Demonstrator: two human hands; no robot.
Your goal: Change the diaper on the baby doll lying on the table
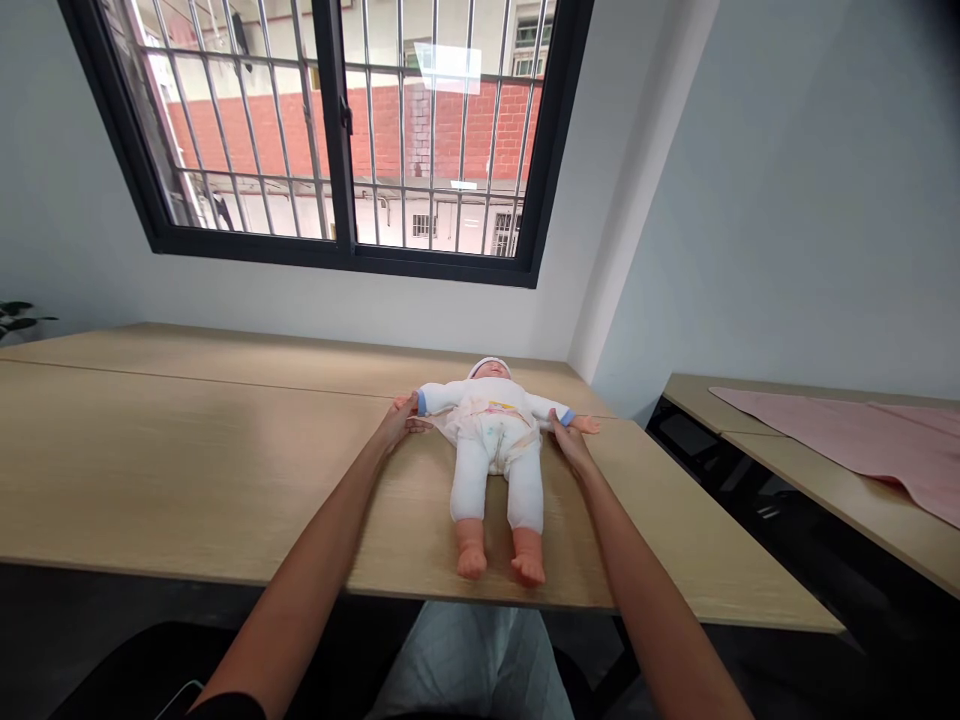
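A baby doll [469,480] lies on its back on the wooden table [225,470], feet toward me and arms spread wide. It wears a white suit with blue cuffs and a white cap, and a diaper [498,440] is around its hips outside the suit. My left hand [397,424] is closed at the cuff of the doll's arm on the left. At the other cuff, my right hand [568,440] pinches the sleeve, thumb on top. Some of my fingertips are hidden under the sleeves.
A second table [757,430] stands to the right across a dark gap, with a pink cloth [862,440] spread on it. Behind the table is a wall with a barred window [345,150]. Plant leaves [19,318] show at the far left.
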